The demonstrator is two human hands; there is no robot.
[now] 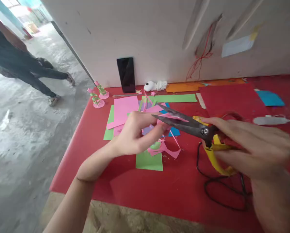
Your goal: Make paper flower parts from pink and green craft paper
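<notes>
Smooth red table top (pixel 171 197). Far left corner: two small pink paper flowers with green leaves (pixel 96 98), each upright on round pink base. Next, flat black phone (pixel 126 75), stood on end. Middle: messy pile of pink, green, blue and purple paper sheets (pixel 125 106); tiny paper bits (pixel 166 157) close by. Toward back: long green paper strip (pixel 177 98), long orange strip (pixel 183 87). Right: big dark red sheet (pixel 228 98), small bright blue paper piece (pixel 271 98), whitish bottle with pointed tip (pixel 269 120), thin black loopy cord (pixel 220 203).

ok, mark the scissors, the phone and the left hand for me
Scissors (pixel 205 131): head view, on the pivot screw.
Phone (pixel 126 75): head view, middle of the dark screen.
Left hand (pixel 131 136): head view, back of the hand.
</notes>
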